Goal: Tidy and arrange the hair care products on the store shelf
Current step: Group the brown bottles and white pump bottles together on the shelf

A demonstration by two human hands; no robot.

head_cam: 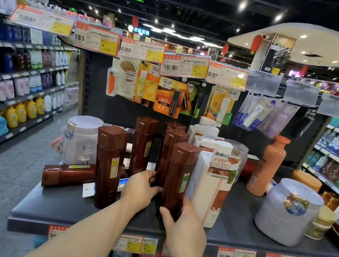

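Several tall brown bottles stand on the dark shelf (63, 211). My right hand (183, 223) grips the base of the nearest brown bottle (179, 175), which stands upright at the front. My left hand (139, 188) holds the lower part of the brown bottle behind it (169, 151). Another brown bottle (109, 163) stands to the left, and one more (143, 144) stands further back. A brown bottle (69, 175) lies on its side at the left end of the shelf.
A white pump bottle with a "Luxurious Repairing" tag (210, 187) stands just right of my hands. A pale tub (81, 140) sits at back left, a lilac tub (287, 212) and an orange bottle (268, 166) at right. Hanging lip balm packs (169, 96) fill the back panel.
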